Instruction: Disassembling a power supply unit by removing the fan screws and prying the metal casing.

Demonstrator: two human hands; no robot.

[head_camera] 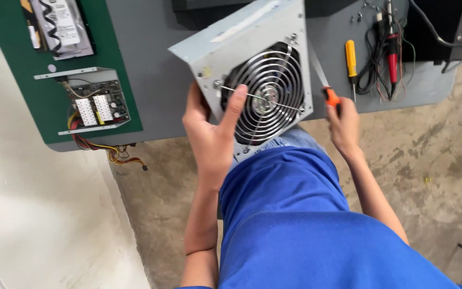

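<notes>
My left hand (212, 134) grips a grey metal power-supply cover (231, 48) with a round fan behind a wire grille (266, 93); my thumb lies across the grille. The cover is tilted, held up above the table edge. My right hand (343, 126) is closed around an orange-handled screwdriver (329, 96), whose metal shaft points up toward the cover's right edge.
An open power-supply base with circuit board and coloured wires (97, 104) sits on a green mat (6, 69) at the left. A hard drive (62, 27) lies above it. A yellow screwdriver (351, 61), black cables and red probe (391, 53) lie on the grey table (151, 80).
</notes>
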